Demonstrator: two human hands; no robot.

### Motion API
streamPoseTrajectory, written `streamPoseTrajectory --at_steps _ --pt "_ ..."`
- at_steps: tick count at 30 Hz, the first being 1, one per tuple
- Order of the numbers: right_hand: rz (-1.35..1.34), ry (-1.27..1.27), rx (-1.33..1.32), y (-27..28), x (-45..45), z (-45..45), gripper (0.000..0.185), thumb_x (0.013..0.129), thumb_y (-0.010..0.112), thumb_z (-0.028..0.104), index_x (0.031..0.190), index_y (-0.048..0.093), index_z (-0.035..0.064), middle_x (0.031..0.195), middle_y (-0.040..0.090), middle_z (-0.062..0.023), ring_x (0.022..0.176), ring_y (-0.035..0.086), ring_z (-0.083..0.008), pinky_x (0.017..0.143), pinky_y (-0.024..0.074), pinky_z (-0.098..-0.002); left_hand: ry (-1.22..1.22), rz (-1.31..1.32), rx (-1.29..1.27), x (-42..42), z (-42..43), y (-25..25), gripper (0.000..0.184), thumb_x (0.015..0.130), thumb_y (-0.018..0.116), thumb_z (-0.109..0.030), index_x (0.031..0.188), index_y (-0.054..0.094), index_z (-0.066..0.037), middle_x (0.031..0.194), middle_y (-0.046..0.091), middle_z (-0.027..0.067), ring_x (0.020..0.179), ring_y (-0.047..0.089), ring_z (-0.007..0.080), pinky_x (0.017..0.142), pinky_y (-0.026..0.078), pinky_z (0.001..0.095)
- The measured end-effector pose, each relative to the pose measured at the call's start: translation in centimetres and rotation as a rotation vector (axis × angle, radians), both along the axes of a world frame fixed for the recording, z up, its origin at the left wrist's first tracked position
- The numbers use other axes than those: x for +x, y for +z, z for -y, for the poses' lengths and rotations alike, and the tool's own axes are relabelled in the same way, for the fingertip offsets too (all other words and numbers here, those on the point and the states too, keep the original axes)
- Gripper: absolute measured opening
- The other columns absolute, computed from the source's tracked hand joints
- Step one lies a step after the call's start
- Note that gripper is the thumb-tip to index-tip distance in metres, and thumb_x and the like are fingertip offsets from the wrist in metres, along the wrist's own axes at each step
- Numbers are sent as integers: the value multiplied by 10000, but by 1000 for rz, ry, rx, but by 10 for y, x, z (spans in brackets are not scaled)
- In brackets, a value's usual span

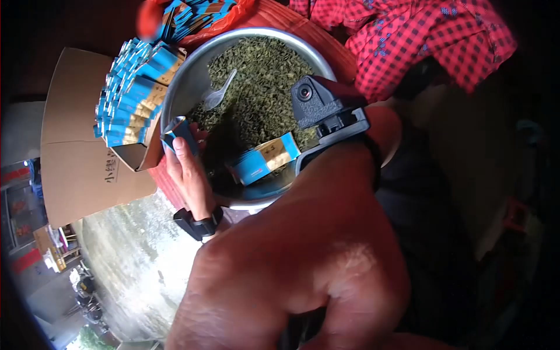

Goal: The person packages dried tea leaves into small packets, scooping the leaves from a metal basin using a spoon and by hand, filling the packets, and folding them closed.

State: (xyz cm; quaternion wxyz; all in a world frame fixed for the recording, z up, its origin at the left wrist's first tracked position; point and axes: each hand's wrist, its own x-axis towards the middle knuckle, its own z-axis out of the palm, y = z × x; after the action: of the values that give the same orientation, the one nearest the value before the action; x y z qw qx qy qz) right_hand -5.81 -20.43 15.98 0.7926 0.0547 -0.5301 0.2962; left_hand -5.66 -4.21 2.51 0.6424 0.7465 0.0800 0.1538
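My left hand, a strap around its wrist, is closed around a small blue box at the left rim of a metal basin. Dried green leaves fill much of the basin, and a clear plastic spoon rests on them. A blue and gold box lies tilted inside near the rim. Very close to the camera, my right hand covers the lower middle, with a black device on its wrist. Its fingertips are out of frame, so what they hold or touch is hidden.
Several upright blue boxes stand packed in a carton at the upper left, beside a cardboard flap. More blue packets lie in a red bag at the top. Red checked cloth is at the upper right.
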Motion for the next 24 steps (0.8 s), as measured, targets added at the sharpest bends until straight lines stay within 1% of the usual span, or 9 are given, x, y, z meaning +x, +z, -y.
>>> streamPoseTrajectory --at_steps 1,2,4,5,12,18,24 --pt "10 -1 8 -5 9 -6 166 841 562 76 955 662 9 876 676 -43 775 635 -116 682 494 -246 46 33 19 -4 -2 3 517 1007 485 -424 1293 522 6 1118 652 127 955 627 176 837 482 309" --pt "21 6 14 -5 13 -7 164 840 561 76 952 662 9 873 675 -43 773 634 -116 679 494 -246 30 4 1 -2 -10 -3 537 997 498 -443 1296 516 2 1111 653 127 939 636 175 827 486 306" --pt "46 34 13 -2 4 5 162 840 561 77 947 661 9 867 672 -44 768 633 -115 672 494 -247 -2 -10 -22 4 -14 -5 542 992 508 -444 1303 511 -1 1110 655 127 925 641 175 822 487 305" --pt "57 41 2 -7 14 3 160 839 560 77 944 661 9 864 671 -44 766 633 -115 669 495 -247 -8 -16 -73 6 -15 -9 539 992 508 -442 1305 507 -3 1107 656 129 921 645 180 815 489 304" --pt "159 64 -89 -9 16 16 152 836 558 79 926 657 7 843 661 -45 750 630 -113 646 496 -249 -13 1 -78 5 -16 -9 525 991 518 -431 1302 512 -8 1095 657 126 916 651 193 812 493 311" --pt "240 113 -133 -9 37 -4 145 834 556 80 910 655 6 826 652 -46 737 627 -111 627 497 -251 -11 -16 -91 5 -16 -10 516 1003 494 -428 1307 513 -12 1102 656 117 919 642 173 819 481 299" --pt "326 139 -208 -9 50 -19 139 832 553 82 894 652 6 808 644 -47 724 625 -110 608 498 -253 -5 -12 -82 5 -14 -6 517 1001 490 -448 1269 533 -9 1082 652 102 915 639 166 828 484 303"
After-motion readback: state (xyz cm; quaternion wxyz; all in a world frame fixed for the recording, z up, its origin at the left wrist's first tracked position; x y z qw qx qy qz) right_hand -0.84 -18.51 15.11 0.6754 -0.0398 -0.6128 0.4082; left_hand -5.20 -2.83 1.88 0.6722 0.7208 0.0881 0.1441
